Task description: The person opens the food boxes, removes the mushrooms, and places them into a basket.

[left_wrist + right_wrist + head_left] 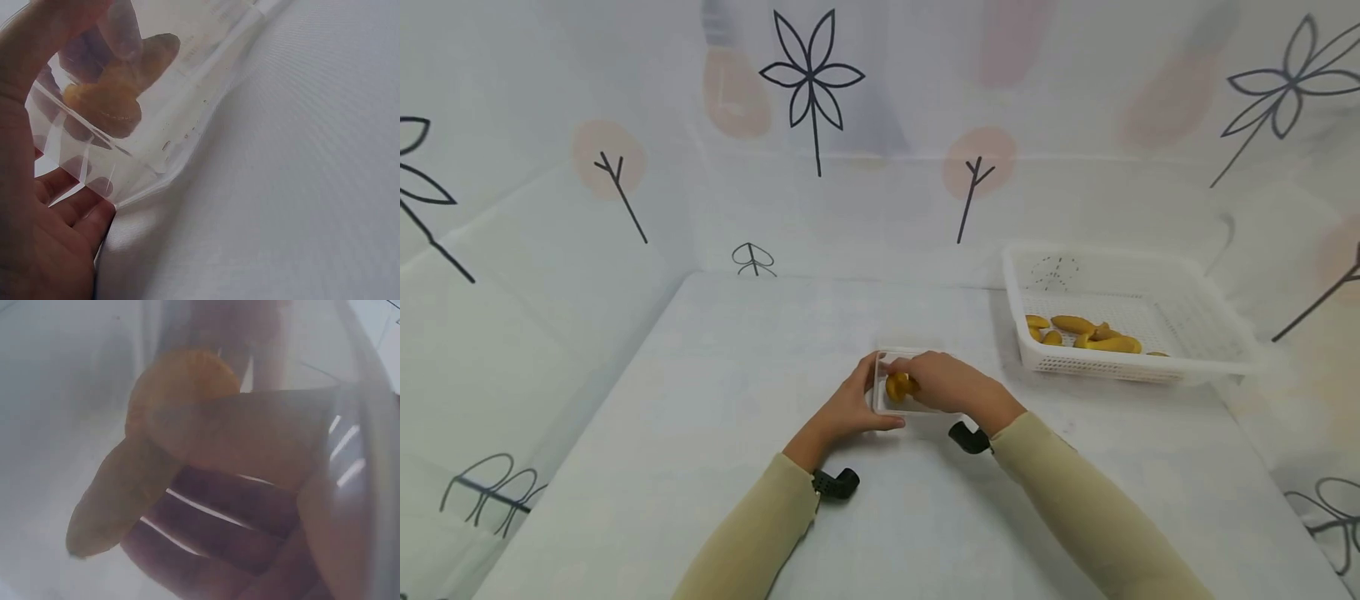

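A small clear plastic box [881,400] sits on the white-covered table in front of me. My left hand [847,406] grips its left side, thumb along the near wall and fingers round the far corner. Inside the box, my right hand [951,382] pinches a yellow-brown mushroom [898,386] between thumb and fingers. Seen through the clear wall in the right wrist view, the mushroom [122,500] has a rounded cap under the thumb and a thick stem pointing down-left. The left wrist view shows the mushroom [109,109] and fingertips blurred behind the plastic.
A white perforated basket [1210,333] stands at the back right, with several yellow mushrooms [1108,343] gathered at its near left side. Patterned white cloth [880,208] hangs behind and beside the table [715,350]. Black wrist cameras [837,483] are strapped under both wrists.
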{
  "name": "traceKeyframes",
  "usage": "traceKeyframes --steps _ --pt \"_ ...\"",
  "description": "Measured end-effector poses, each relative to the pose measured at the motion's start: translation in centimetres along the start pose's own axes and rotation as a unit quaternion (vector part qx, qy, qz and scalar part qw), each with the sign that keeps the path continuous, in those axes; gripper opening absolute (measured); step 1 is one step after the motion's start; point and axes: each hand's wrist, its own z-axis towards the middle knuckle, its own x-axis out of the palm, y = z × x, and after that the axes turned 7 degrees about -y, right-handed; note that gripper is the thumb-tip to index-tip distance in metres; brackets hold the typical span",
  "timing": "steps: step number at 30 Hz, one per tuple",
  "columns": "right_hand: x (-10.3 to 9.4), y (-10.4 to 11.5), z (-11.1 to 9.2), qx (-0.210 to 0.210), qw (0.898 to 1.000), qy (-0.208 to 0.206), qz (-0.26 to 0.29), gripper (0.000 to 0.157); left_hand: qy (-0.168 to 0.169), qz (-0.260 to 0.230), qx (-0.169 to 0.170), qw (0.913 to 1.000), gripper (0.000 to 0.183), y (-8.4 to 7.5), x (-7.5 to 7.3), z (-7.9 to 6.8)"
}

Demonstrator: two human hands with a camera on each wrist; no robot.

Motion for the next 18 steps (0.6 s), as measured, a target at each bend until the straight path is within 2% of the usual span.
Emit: traceKeyframes --steps 18 --pt "-2.0 -0.4 -1.7 -0.018 0.998 -0.043 0.040 0.041 -0.003 0.007 -0.008 0.9999 0.109 -0.6 0.0 -0.3"
